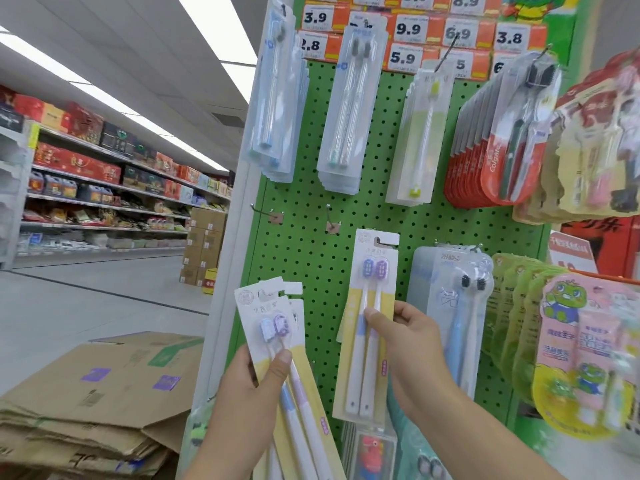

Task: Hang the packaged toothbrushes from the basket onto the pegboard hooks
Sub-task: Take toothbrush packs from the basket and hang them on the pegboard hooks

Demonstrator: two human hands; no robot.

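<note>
A tall green perforated pegboard panel (304,244) fills the middle of the view, its top and foot cut off by the frame. To its left runs a long aisle of grocery shelving (104,188), its boxes too blurred to read, and in the lower left lies a stack of flattened brown cardboard cartons (86,403). Across the board's top sit orange and white price tags (408,29) reading 3.9, 9.9, 6.9, 3.8 and 5.9; others are half covered by hanging packs. Clear blister packs of toothbrushes hang beneath them, and a thick row of red toothbrush packs (485,161) bears the word Colgate. At the right edge, blurred pink and green children's sets with a cartoon frog (581,351) are partly cut off.

Two bare metal hooks (332,216) jut from the board above the hands. The right hand (412,341) pinches a yellow and white card pack of two toothbrushes with blue and purple heads (370,306) by its middle, thumb on the front, held upright against the board below the hooks. The left hand (252,382) grips a fanned bundle of matching toothbrush packs (277,327), thumb pressed on the front one, lower ends out of frame. Their printed characters are too small to read. No basket is visible.
</note>
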